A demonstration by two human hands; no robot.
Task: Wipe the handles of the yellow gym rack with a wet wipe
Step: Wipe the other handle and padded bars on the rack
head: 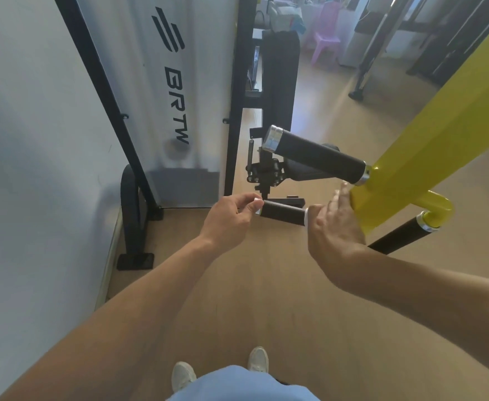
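Note:
The yellow gym rack (428,157) slants from the upper right down to the middle. Three black handles stick out of it: an upper handle (315,153) with a chrome end cap, a middle handle (282,214), and a lower right handle (396,237). My left hand (231,215) pinches the free left end of the middle handle, and a small white patch shows at its fingertips. My right hand (335,224) is at the handle's base by the yellow beam, back towards me and fingers stretched upward. Its palm is hidden. I cannot clearly make out a wet wipe.
A white panel with a black frame (162,96) and its black floor foot (134,227) stand at left against the wall. A black bench mechanism (266,172) sits behind the handles. The wooden floor (266,299) lies below, with my shoes at the bottom. A pink chair (325,33) is far behind.

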